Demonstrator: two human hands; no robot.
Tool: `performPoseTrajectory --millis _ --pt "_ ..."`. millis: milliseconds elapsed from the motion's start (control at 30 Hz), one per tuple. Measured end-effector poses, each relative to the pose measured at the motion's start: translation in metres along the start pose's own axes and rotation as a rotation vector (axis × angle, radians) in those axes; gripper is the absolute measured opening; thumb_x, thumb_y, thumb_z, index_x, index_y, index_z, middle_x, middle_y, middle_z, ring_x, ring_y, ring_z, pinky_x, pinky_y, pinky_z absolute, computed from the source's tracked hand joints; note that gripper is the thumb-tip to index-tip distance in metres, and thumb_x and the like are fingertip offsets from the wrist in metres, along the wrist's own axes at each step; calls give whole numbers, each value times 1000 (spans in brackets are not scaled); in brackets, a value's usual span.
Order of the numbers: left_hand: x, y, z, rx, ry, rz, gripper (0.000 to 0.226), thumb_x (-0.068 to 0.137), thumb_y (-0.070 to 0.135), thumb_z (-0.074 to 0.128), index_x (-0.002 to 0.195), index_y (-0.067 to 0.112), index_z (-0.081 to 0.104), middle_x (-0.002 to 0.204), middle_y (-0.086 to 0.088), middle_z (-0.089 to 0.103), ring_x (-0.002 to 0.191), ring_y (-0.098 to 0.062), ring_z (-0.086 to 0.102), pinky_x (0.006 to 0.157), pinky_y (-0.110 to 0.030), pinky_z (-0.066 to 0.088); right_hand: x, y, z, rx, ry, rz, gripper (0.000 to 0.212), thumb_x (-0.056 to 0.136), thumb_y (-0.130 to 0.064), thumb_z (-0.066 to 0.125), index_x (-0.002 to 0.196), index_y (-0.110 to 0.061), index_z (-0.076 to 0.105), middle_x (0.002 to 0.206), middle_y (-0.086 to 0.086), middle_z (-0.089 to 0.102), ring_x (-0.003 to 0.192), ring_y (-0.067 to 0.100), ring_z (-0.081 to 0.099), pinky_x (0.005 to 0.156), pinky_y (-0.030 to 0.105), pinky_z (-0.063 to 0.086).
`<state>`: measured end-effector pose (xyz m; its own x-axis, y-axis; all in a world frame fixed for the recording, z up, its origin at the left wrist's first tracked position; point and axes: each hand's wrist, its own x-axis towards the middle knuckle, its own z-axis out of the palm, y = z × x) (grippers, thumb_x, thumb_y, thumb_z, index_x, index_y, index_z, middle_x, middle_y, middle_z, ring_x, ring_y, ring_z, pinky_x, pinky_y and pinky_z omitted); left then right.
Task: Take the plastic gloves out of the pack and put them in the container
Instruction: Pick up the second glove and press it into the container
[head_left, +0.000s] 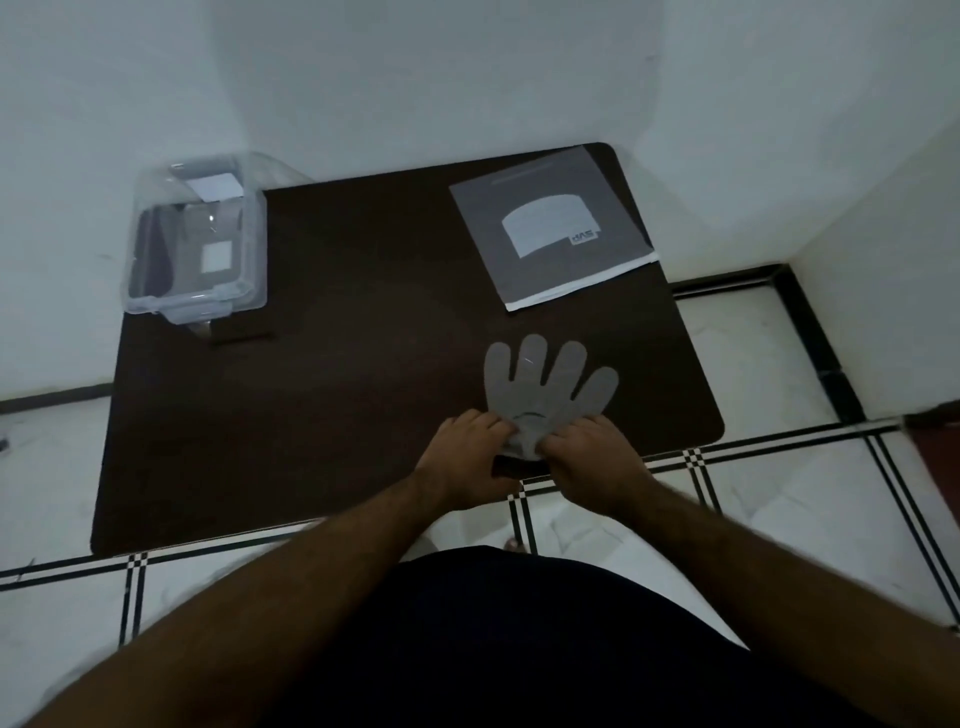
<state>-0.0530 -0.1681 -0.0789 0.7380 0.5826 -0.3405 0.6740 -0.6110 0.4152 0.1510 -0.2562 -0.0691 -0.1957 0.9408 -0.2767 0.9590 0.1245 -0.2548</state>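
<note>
A translucent grey plastic glove lies flat on the dark brown table, fingers pointing away from me, near the front edge. My left hand and my right hand both pinch its crumpled cuff end, one on each side. The flat grey glove pack with a white label lies at the back right of the table. A clear plastic container with its lid tipped open stands at the back left corner.
White walls close in behind and to the right of the table. White floor tiles with black-and-white borders run along the table's front edge. My dark-clothed body fills the bottom of the view.
</note>
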Motion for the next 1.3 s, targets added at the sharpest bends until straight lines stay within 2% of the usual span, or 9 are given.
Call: performPoseTrajectory --millis 167,300,500,633,733,900,1067,1200,1300 --pt "-2 -7 -24 -211 194 -54 10 101 27 67 104 22 75 100 5 75 94 -15 69 93 -45 58 31 -3 -55 208 233 -34 16 98 -30 57 101 -25 71 93 -6 70 86 12 62 90 40 53" --pt "-15 -33 -72 -574 337 -191 11 100 16 69 103 22 78 96 4 77 90 -16 74 84 -42 63 67 -10 -99 262 366 -94 8 95 -17 67 99 -17 73 93 -1 72 87 15 65 84 39 55" --pt "-43 -111 -168 -835 473 -156 9 99 11 76 102 18 81 97 -9 82 90 -18 77 85 -43 63 136 -51 -163 721 315 -10 21 103 -14 65 121 -20 74 106 -13 72 100 2 68 85 16 55" --pt "-62 -164 -227 -885 519 -223 8 102 9 71 99 8 79 77 4 78 70 -1 72 65 -18 55 193 -92 -193 900 240 -41 30 93 -36 80 121 -32 73 107 -8 78 101 7 74 89 28 61" --pt "-75 -211 -261 -929 537 -244 13 102 12 72 96 16 82 83 -2 81 77 -14 76 75 -32 59 239 -133 -211 1010 92 -51 42 84 -16 90 122 -21 72 107 3 81 102 20 78 92 39 65" --pt "-92 -286 -307 -822 604 -266 13 102 -4 67 107 -11 76 83 -13 77 70 -10 74 68 -20 57 336 -199 -223 944 182 -34 36 81 -4 86 112 -20 76 99 9 81 98 27 79 94 51 64" --pt "-80 -371 -345 -831 642 -363 8 96 -3 71 95 -1 79 84 -15 77 70 -13 73 68 -23 58 433 -250 -235 858 226 -44 38 80 -5 88 114 -18 76 103 1 77 102 20 75 93 40 64" --pt "-56 -432 -367 -747 659 -397 11 83 6 73 88 9 82 87 -13 81 87 -28 77 86 -41 64 501 -269 -233 740 257 -54 40 78 -3 89 115 -15 76 91 -4 70 89 12 70 90 29 60" --pt "-37 -464 -375 -682 665 -420 15 84 8 70 91 11 83 84 -6 82 86 -24 79 90 -44 65 537 -271 -226 649 333 -63 36 81 -4 87 115 -11 77 92 -10 69 83 2 65 88 27 57"
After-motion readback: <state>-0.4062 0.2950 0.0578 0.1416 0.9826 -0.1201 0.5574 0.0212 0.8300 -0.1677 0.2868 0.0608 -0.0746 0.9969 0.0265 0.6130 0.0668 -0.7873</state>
